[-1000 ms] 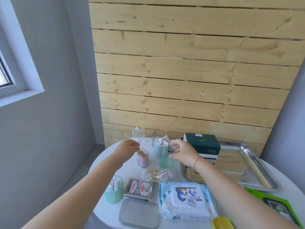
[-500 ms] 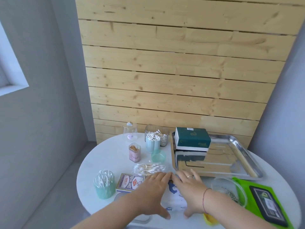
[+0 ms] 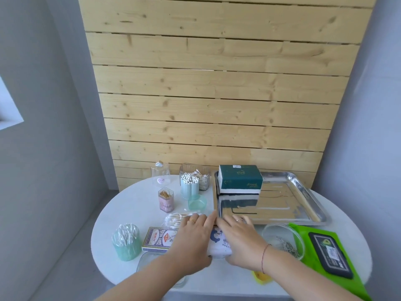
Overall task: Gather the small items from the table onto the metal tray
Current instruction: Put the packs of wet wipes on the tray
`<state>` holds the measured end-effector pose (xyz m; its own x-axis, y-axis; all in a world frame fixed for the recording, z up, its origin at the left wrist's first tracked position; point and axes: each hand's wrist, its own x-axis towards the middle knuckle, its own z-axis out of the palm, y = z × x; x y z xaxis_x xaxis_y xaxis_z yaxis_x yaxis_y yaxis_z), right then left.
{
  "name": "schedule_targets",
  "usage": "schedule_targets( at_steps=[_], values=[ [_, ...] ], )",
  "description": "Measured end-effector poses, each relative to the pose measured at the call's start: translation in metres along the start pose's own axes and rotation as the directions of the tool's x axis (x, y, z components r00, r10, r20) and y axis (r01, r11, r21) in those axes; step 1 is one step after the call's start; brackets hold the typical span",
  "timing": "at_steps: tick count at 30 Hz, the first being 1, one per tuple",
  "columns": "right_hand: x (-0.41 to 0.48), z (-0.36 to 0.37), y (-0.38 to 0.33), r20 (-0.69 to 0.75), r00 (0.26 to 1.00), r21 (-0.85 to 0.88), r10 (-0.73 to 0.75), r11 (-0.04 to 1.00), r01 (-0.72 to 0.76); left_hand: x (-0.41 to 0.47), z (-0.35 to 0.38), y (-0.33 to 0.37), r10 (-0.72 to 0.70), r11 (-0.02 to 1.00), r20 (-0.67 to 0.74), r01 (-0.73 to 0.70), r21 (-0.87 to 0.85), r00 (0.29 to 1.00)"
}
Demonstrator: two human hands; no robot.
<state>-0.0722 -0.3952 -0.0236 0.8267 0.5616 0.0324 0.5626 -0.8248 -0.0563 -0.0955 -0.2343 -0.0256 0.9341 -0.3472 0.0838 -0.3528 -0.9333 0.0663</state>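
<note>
The metal tray (image 3: 282,203) lies at the back right of the round white table, with a dark green tissue box (image 3: 239,178) in its far left corner. Just in front of the tray's near left corner is a white baby wipes pack (image 3: 219,241). My left hand (image 3: 193,237) and my right hand (image 3: 240,240) clasp it from either side, and they cover most of it. Left of the pack lie a playing card box (image 3: 158,238) and a bag of cotton swabs (image 3: 175,219).
A green cup of swabs (image 3: 126,242), a pink toothpick jar (image 3: 166,199), a pale blue swab holder (image 3: 189,186), a small green lid (image 3: 197,202) and a clear glass dome (image 3: 160,174) stand on the left. A glass bowl of clips (image 3: 282,240) and a green wipes pack (image 3: 327,255) lie on the right.
Both hands came back from the swab holders at the rear to the wipes pack at the front. They now close around its sides. The view has swung to the right.
</note>
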Motion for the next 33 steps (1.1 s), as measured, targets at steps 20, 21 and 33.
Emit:
schedule_targets(
  at_steps=[20, 21, 33],
  values=[
    [0.044, -0.021, 0.139, 0.055, 0.936, 0.259, 0.347, 0.901, -0.349, 0.161, 0.024, 0.043, 0.001, 0.995, -0.07, -0.008, -0.103, 0.998],
    [0.045, -0.016, 0.14, 0.072, 0.934, 0.272, 0.349, 0.894, -0.355, 0.162, 0.03, 0.042, -0.009, 0.994, -0.045, 0.004, -0.106, 0.999],
    [0.038, 0.007, 0.177, 0.387, 0.722, 0.675, 0.573, 0.358, -0.645, 0.122, 0.051, 0.034, -0.038, 0.989, 0.188, 0.064, -0.136, 0.981]
  ],
)
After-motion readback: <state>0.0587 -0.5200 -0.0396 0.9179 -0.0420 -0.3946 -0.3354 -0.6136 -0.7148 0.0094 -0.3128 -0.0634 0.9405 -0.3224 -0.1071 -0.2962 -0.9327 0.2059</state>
